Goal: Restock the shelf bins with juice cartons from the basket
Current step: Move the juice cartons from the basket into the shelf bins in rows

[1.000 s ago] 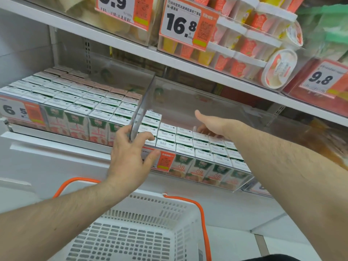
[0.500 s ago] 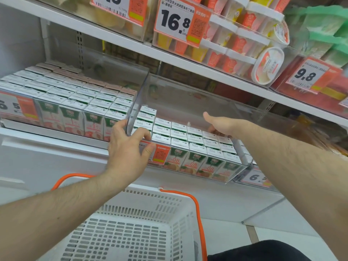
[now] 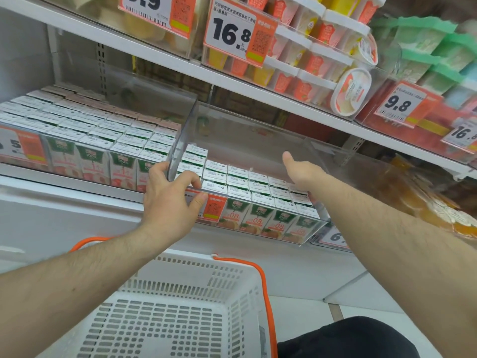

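Head view: both bare arms reach up to a clear shelf bin [image 3: 258,140] packed with juice cartons [image 3: 260,215]; the white basket [image 3: 180,306] with orange handles sits below, and no carton shows in the part of it in view.
Left hand: left hand [image 3: 170,200] grips the bin's front left corner, fingers curled over the top of the clear side wall, thumb lying along the front by the orange price label [image 3: 211,208].
Right hand: right hand [image 3: 300,173] lies over the carton tops toward the bin's right side, thumb raised; its fingers are hidden, so I cannot tell whether it holds anything.
Where the cartons are: standing in tight rows that fill the front of this bin, with empty room behind; a neighbouring bin [image 3: 77,140] to the left is full too.
Handling: likely small, stiff paperboard bricks, light singly, smooth-faced and dentable; best pinched across the two broad faces near the top.
Orientation: long axis upright, flat folded tops up, printed faces toward the shelf's front edge.
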`<act>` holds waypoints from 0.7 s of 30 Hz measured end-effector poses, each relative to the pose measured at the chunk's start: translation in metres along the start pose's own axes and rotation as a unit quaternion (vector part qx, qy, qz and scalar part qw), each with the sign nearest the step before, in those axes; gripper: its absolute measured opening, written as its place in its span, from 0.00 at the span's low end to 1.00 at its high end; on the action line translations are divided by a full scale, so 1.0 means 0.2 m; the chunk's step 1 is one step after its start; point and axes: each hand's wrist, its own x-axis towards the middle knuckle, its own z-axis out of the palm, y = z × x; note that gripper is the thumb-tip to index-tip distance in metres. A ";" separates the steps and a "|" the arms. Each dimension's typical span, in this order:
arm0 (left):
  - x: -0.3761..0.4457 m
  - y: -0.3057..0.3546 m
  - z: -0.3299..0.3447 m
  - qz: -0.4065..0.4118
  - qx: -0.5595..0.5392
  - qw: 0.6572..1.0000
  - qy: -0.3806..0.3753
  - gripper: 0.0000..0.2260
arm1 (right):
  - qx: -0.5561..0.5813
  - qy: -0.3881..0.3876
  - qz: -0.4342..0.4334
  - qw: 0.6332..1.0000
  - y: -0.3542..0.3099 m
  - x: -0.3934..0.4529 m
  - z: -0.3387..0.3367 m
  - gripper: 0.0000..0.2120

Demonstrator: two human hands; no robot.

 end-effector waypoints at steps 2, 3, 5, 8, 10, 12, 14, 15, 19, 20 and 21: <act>0.00 0.00 0.00 0.001 0.001 1.000 0.002 0.09 | 0.070 -0.003 0.015 0.997 0.01 -0.01 -0.02 0.40; 0.00 0.00 0.00 0.003 0.001 1.000 0.002 0.09 | 0.101 -0.016 0.022 0.994 0.02 -0.03 -0.04 0.39; 0.00 0.00 0.00 0.006 0.000 1.000 0.004 0.09 | 0.134 -0.043 0.028 0.990 0.03 -0.06 -0.06 0.40; 0.00 -0.01 0.00 0.015 0.001 1.000 0.007 0.09 | 0.084 -0.032 0.027 0.996 0.04 -0.10 -0.03 0.40; 0.00 -0.02 0.00 0.021 0.005 1.000 0.005 0.09 | 0.070 -0.019 0.033 0.997 0.06 -0.12 -0.01 0.41; -0.01 -0.02 0.00 0.025 0.003 1.000 0.006 0.10 | 0.079 -0.004 0.035 0.996 0.06 -0.14 0.01 0.41; -0.01 -0.02 0.00 0.022 -0.002 1.000 0.004 0.10 | 0.091 -0.003 0.036 0.995 0.06 -0.17 0.01 0.41; 0.00 -0.02 0.00 0.023 -0.004 1.000 0.002 0.10 | 0.092 -0.011 0.034 0.995 0.05 -0.19 0.00 0.40; 0.00 -0.04 -0.02 0.021 -0.018 1.000 -0.013 0.14 | -0.035 0.048 -0.043 0.997 0.06 -0.28 0.00 0.33; 0.00 -0.05 -0.03 0.022 -0.020 1.000 -0.011 0.16 | -0.063 0.108 -0.096 0.987 0.07 -0.31 0.03 0.29; -0.01 -0.05 -0.03 0.021 -0.022 1.000 -0.004 0.19 | -0.064 0.167 -0.160 0.971 0.06 -0.34 0.09 0.25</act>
